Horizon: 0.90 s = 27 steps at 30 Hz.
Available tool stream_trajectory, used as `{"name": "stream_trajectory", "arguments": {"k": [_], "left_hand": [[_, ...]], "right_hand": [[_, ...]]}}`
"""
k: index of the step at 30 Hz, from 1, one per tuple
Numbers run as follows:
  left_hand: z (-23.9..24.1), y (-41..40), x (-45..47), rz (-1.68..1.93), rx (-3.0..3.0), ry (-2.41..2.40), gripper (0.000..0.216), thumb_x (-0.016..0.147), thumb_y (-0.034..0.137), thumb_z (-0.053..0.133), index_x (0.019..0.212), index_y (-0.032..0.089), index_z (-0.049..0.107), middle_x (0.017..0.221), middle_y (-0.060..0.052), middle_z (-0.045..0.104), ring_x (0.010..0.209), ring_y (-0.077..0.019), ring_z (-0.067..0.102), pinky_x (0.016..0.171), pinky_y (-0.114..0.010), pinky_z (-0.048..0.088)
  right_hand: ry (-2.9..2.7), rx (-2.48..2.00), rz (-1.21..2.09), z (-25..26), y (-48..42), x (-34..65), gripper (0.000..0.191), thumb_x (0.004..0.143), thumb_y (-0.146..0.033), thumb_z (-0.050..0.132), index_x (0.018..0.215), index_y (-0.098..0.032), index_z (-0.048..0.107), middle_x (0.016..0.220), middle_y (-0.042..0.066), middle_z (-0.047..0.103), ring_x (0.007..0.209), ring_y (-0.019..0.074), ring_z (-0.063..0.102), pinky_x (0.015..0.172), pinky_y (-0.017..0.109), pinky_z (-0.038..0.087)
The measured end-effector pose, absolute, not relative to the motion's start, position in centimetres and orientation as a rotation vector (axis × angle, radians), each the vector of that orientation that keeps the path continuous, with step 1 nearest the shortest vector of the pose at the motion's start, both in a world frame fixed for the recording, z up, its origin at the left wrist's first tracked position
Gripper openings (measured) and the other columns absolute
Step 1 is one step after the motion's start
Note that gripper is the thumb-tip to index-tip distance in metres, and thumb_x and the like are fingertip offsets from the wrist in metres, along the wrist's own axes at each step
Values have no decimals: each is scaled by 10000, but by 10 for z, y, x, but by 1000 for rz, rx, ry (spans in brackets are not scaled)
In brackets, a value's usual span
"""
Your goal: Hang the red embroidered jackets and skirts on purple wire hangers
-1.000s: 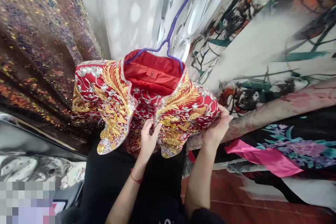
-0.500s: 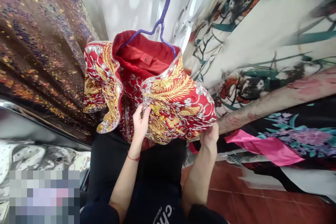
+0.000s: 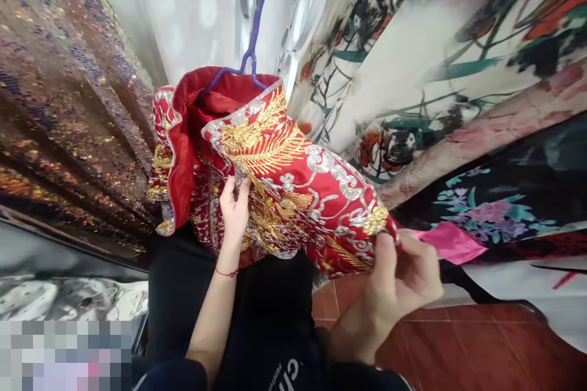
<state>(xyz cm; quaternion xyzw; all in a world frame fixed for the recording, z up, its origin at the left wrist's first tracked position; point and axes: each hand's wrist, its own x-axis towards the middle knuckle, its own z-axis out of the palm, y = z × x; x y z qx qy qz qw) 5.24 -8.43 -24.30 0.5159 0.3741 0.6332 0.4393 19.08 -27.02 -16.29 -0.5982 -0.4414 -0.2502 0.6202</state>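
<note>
Sequined cloth [image 3: 68, 104] hangs on the left. Beside it, the red jacket [image 3: 293, 189], thick with gold embroidery, hangs on a purple hanger [image 3: 254, 30] right in front of the person. The left hand [image 3: 233, 211] is at the front edge, fingers closed on the trim. The right hand [image 3: 403, 275] has thumb and fingers pinched tight on the jacket's lower corner, above the floor tiles [image 3: 458, 348]. Flowered cloth [image 3: 435, 61] hangs beyond.
</note>
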Motion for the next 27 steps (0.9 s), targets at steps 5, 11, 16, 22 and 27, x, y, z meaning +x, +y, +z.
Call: {"name": "stream_trajectory", "arguments": {"k": [5,11,16,22,27], "left_hand": [[-274,-64,39,1531,1132,1023,485,781,654,683,776,185,561,748,17,517,695,-118,461,702,-244,424],[-285,-54,31,1550,1147,1086,395,800,555,680,736,185,557,760,3,581,724,-121,494,742,-238,438],[-292,-50,27,1428,1144,1141,375,734,547,717,721,198,579,755,-12,628,749,-154,546,766,-267,464],[-336,-66,10,1087,1230,1007,385,571,471,881,786,191,727,838,-65,755,844,-240,682,845,-353,547],[-364,-80,0,1184,1129,1131,463,786,590,708,999,181,744,1024,-93,768,1066,-262,695,1034,-389,516]], "right_hand": [[-1245,-1678,-582,-196,-262,190,238,916,-180,638,726,-209,497,695,-30,525,643,117,487,647,264,406],[-1048,-1851,-538,-206,-231,206,396,964,-357,585,660,-227,367,614,-65,376,557,100,372,588,256,332],[-879,-2012,-478,-204,-178,230,263,934,-402,548,757,-214,496,684,5,501,646,182,506,693,344,438],[-1008,-1816,-824,-189,-163,205,726,720,-191,560,1407,-28,388,1361,304,461,1327,399,442,1064,596,377],[-1331,-1653,-965,-164,-160,193,882,639,-185,496,1504,-225,329,1513,168,387,1422,394,355,1108,641,295]]}}
